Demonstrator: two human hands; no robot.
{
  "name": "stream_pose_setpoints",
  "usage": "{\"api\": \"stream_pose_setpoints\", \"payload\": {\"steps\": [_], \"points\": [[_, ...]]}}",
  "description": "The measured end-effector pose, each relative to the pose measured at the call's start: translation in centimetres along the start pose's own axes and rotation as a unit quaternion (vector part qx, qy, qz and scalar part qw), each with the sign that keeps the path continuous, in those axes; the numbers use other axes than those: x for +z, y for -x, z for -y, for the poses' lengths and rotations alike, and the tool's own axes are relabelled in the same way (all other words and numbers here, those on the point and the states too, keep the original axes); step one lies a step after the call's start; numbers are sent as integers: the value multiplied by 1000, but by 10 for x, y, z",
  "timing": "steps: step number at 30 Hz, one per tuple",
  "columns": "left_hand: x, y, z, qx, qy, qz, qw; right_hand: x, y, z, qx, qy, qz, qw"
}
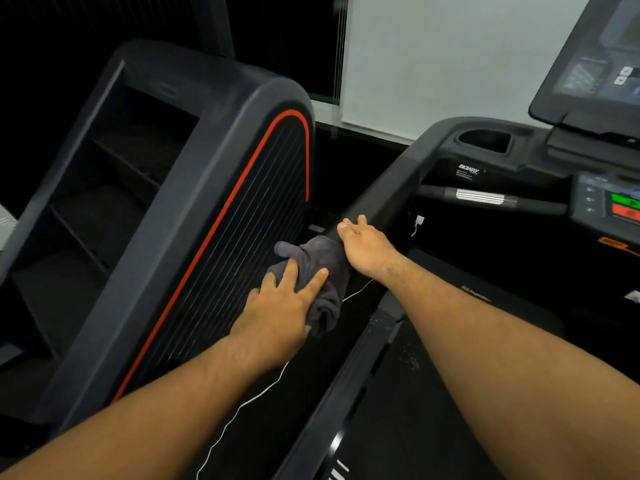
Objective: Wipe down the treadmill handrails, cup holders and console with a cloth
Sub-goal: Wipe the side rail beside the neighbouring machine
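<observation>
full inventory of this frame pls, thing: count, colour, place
cloth: 1, dark grey, draped over the treadmill's left handrail end
left handrail: 1, black, centre
cup holder: 1, black, upper right
crossbar grip: 1, black with silver patch, right
console screen: 1, black, top right
button panel: 1, green and red keys, right edge
neighbouring machine: 1, black with red stripe, left
thin cord: 1, white, below the cloth
left hand: pressing on the cloth
right hand: open, on the handrail beside the cloth
</observation>
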State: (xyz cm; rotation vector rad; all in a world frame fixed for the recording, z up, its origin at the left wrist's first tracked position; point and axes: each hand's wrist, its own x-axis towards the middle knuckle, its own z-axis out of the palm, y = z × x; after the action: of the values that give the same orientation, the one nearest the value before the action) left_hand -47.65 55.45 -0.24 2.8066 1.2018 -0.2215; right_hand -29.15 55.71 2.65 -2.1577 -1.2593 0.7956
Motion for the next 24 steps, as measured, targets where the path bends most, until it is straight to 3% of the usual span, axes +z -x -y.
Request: {"api": "stream_pose_setpoints", "payload": {"steps": [5,16,20,24], "points": [[-21,-42,-7,-29,62,59,996,-2,8,-6,-10,-37,-9,999],[-39,-108,-23,-44,106,92,989,-19,18,-23,11,-105,-93,990],[-45,-121,-26,-33,141,89,986,-29,22,-32,11,-96,-93,991],[-39,-120,-21,-3,196,24,980,-36,12,-46,29,-100,-96,990]]}}
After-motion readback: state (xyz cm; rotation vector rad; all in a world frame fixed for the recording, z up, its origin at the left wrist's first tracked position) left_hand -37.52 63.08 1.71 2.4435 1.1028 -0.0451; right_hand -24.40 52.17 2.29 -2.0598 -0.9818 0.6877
